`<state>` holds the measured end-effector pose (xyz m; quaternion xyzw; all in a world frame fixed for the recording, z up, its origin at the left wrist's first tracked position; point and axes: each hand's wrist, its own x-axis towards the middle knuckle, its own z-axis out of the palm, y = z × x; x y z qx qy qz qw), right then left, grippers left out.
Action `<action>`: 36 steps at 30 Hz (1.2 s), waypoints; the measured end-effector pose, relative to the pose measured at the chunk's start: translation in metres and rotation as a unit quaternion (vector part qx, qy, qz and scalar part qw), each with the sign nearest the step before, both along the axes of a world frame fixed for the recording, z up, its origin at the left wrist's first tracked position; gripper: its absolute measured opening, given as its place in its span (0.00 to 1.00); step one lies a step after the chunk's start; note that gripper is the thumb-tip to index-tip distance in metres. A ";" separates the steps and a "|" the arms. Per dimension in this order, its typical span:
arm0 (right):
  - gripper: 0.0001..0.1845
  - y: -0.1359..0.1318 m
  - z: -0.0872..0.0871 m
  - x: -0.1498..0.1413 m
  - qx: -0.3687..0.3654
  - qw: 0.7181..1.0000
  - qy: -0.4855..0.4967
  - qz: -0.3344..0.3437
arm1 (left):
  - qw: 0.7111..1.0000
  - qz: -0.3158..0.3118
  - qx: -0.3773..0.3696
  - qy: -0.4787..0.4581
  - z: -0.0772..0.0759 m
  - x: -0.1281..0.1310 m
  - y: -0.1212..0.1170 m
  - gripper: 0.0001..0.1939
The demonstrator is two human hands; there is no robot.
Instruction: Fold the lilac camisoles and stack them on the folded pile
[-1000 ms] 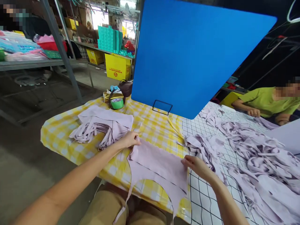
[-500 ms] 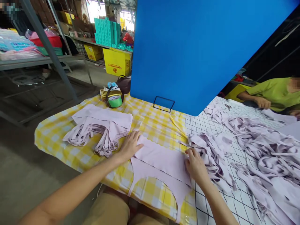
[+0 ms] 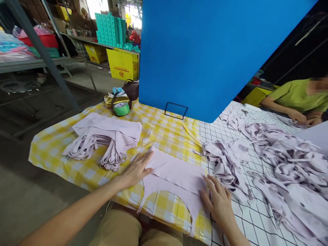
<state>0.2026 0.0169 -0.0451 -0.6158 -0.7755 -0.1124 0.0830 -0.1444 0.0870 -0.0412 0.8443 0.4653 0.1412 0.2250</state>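
A pale lilac garment point(image 3: 174, 172) with thin straps lies spread on the yellow checked tablecloth point(image 3: 164, 135) in front of me. My left hand point(image 3: 135, 168) lies flat and open on its left edge, fingers stretched out. My right hand point(image 3: 216, 198) rests flat and open on its right edge, fingers apart. To the left sits a neat stack of the same garments point(image 3: 107, 135), straps hanging toward me. To the right a loose heap of lilac garments point(image 3: 276, 160) covers a white grid-lined mat point(image 3: 246, 225).
A large blue board point(image 3: 205, 54) stands upright on a black wire stand point(image 3: 176, 111) behind the work. A green tape roll point(image 3: 121, 108) and a dark pouch point(image 3: 131, 89) sit at the table's far left. A person in a green shirt point(image 3: 297, 97) works at the far right. Shelves with yellow boxes point(image 3: 122, 64) stand behind.
Both hands held the garment by its edges above the table; now it lies flat and both hands have flattened out on it. My right hand slid toward me along the right edge.
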 end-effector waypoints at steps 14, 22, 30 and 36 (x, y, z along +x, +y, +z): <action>0.13 -0.017 0.016 -0.010 0.005 0.996 -0.058 0.068 | 0.996 -0.014 0.055 0.063 -0.011 0.000 -0.001 0.30; 0.23 -0.002 0.015 -0.017 0.036 0.998 0.025 -0.049 | 0.998 0.021 0.055 0.037 0.007 0.011 0.010 0.27; 0.29 0.024 -0.019 -0.010 -0.105 0.990 0.006 -0.097 | 0.996 -0.034 0.026 0.078 -0.001 0.004 0.010 0.28; 0.30 0.020 -0.018 -0.004 -0.083 0.987 0.026 -0.133 | 0.998 -0.002 -0.045 -0.034 0.004 -0.020 0.023 0.24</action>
